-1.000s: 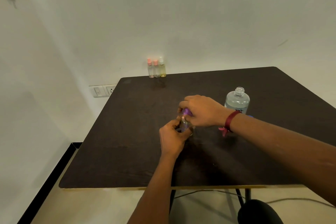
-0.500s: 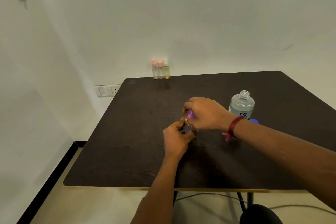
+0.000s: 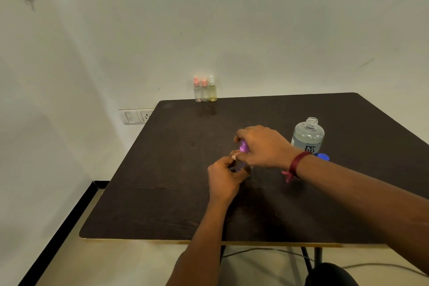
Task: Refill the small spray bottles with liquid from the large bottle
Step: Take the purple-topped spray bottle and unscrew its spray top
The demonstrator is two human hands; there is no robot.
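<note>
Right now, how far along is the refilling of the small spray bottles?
Done: the large bottle stands uncapped, its blue cap beside it. In hand: the left hand holds a small bottle while the right hand grips its purple top; opening or closing, I cannot tell. Left: three capped small bottles stand far back on the table; whether filled is unclear.

Dial centred on the dark square wooden table (image 3: 162,204), twelve toward the far wall. Near centre stood a small purple-capped clear plastic spray bottle (image 3: 243,146). The left hand (image 3: 224,179) gripped its body from seven o'clock; the right hand (image 3: 262,146) closed over its top from three. A large uncapped clear plastic bottle (image 3: 307,134) stood at two o'clock, a round blue plastic cap (image 3: 323,157) just beside its base. Three small clear plastic spray bottles (image 3: 205,90) stood in a row at the far edge, eleven o'clock.
</note>
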